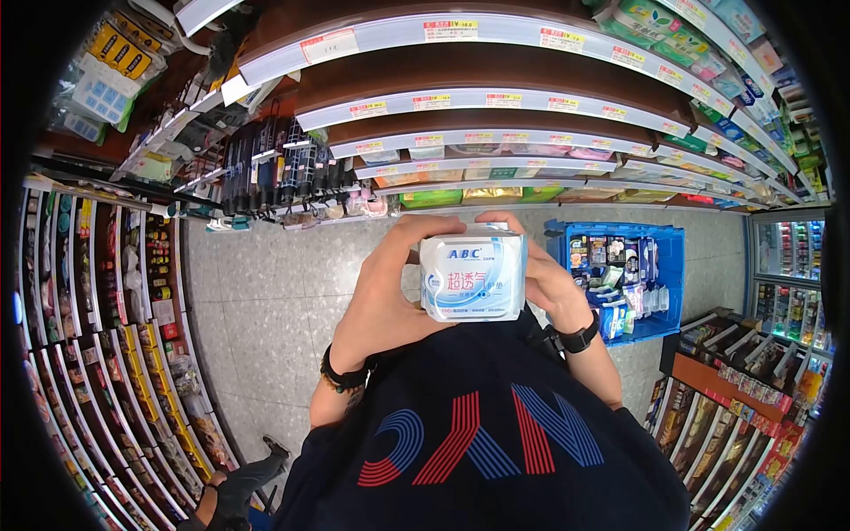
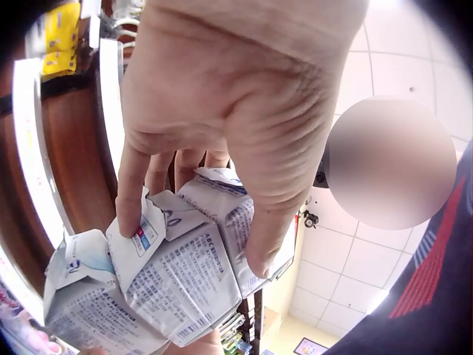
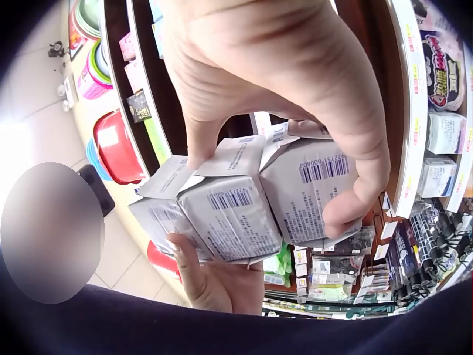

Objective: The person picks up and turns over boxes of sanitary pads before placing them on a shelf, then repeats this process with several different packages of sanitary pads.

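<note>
Both hands hold a short stack of white-and-blue panty liner packs (image 1: 474, 279) in front of the chest. The top pack faces up, with ABC lettering on it. My left hand (image 1: 376, 296) grips the stack from the left, its thumb along the near side. On the other side, my right hand (image 1: 549, 279) clasps it, with fingers at the far edge. Seen from the left wrist, the packs (image 2: 181, 285) are pressed together, printed backs showing. In the right wrist view, barcodes show on the packs (image 3: 229, 218), and the thumb and fingers of the right hand span them.
Long shelves with price tags (image 1: 452, 31) run across the front. A blue crate (image 1: 676, 283) filled with packaged goods stands on the floor to the right. Goods hang on racks at the left. Another person's leg (image 1: 226, 496) is at lower left. A glass-door fridge (image 1: 784, 257) stands far right.
</note>
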`<state>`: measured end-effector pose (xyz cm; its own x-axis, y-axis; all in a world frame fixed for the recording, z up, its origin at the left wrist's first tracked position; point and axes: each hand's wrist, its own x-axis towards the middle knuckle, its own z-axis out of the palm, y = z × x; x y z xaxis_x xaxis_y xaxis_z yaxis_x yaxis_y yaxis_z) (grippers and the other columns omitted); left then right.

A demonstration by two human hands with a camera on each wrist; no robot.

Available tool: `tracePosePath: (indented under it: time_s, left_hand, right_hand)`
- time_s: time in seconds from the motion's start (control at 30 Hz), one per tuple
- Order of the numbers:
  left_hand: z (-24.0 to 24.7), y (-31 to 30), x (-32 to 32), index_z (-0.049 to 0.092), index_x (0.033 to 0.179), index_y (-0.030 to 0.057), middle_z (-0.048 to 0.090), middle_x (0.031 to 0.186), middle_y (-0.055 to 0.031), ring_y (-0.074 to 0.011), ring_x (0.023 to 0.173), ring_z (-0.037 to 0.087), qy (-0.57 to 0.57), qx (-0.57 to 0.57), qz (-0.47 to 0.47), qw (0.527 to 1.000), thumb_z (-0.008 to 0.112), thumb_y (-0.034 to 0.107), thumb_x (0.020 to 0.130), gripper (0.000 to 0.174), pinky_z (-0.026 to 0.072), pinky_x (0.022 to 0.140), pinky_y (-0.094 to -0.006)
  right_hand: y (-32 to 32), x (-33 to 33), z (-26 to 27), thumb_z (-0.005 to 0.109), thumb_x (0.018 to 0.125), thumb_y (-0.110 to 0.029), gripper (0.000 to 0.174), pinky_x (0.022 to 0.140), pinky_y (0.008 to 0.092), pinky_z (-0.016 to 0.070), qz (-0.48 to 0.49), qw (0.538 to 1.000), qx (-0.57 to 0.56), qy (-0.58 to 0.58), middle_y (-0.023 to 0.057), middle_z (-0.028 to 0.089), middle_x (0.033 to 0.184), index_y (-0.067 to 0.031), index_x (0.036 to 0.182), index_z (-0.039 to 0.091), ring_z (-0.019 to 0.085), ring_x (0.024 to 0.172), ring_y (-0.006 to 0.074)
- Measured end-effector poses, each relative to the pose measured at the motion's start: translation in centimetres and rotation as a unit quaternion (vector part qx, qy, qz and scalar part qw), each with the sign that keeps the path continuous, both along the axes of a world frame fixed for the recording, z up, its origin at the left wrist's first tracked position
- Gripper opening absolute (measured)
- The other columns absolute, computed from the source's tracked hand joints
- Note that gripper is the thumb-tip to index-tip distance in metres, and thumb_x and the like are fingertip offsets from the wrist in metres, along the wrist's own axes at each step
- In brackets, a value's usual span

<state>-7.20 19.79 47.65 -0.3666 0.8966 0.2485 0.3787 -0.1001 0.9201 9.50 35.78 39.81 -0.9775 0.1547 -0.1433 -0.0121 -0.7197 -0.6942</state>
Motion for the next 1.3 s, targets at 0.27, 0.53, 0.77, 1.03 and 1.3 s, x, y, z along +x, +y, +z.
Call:
tracePosePath:
  time_s: [0.27, 0.53, 0.77, 1.03, 1.3]
  left_hand:
    - [0.3, -0.1, 0.2, 0.054, 0.127, 0.0105, 0.062, 0.123, -0.0079, -0.0256, 0.11, 0.062, 0.004, -0.002, 0.003, 1.0, 0.089, 0.012, 0.061, 0.074, 0.0541, 0.083, -0.0355]
    - [0.3, -0.1, 0.7, 0.055, 0.125, 0.0101, 0.062, 0.122, -0.0079, -0.0254, 0.109, 0.063, 0.003, -0.006, 0.003, 1.0, 0.089, 0.012, 0.061, 0.073, 0.0542, 0.082, -0.0353]
    - [0.5, -0.1, 1.2, 0.055, 0.125, 0.01, 0.062, 0.122, -0.0079, -0.0256, 0.109, 0.062, 0.002, -0.012, -0.001, 1.0, 0.089, 0.012, 0.061, 0.073, 0.054, 0.082, -0.0354]
    - [0.6, 0.1, 1.9, 0.055, 0.125, 0.0102, 0.062, 0.122, -0.0079, -0.0261, 0.109, 0.062, 0.009, -0.012, -0.007, 1.0, 0.089, 0.013, 0.06, 0.073, 0.0539, 0.082, -0.0356]
    - [1.0, -0.1, 2.2, 0.052, 0.13, 0.0092, 0.061, 0.126, -0.009, -0.0269, 0.112, 0.062, 0.02, -0.028, -0.029, 0.999, 0.088, 0.012, 0.061, 0.078, 0.0538, 0.085, -0.0361]
  right_hand:
    - [0.0, 0.1, -0.1, 0.07, 0.091, -0.036, 0.07, 0.1, 0.0344, 0.0459, 0.001, 1.0, -0.01, 0.002, 0.0059, 0.049, 0.132, -0.0146, 0.144, 0.03, 0.049, 0.126, 0.0181]
    - [-0.1, 0.6, -0.2, 0.069, 0.091, -0.036, 0.069, 0.099, 0.0346, 0.0467, -0.004, 1.0, -0.008, 0.003, 0.0062, 0.049, 0.132, -0.014, 0.144, 0.03, 0.049, 0.126, 0.0177]
    - [-0.1, 1.3, -0.5, 0.07, 0.091, -0.037, 0.071, 0.099, 0.0344, 0.0468, -0.005, 1.0, -0.004, 0.005, 0.0066, 0.049, 0.132, -0.0138, 0.144, 0.03, 0.05, 0.125, 0.0176]
    - [-0.3, 2.0, -0.1, 0.071, 0.09, -0.037, 0.07, 0.099, 0.0355, 0.0464, -0.011, 1.0, -0.009, 0.004, 0.0066, 0.049, 0.132, -0.0153, 0.144, 0.031, 0.05, 0.125, 0.0184]
    - [0.1, 2.9, -0.5, 0.068, 0.092, -0.036, 0.069, 0.085, 0.0238, 0.0537, -0.003, 1.0, 0.005, -0.002, 0.0063, 0.055, 0.127, -0.0138, 0.145, 0.029, 0.059, 0.11, 0.0109]
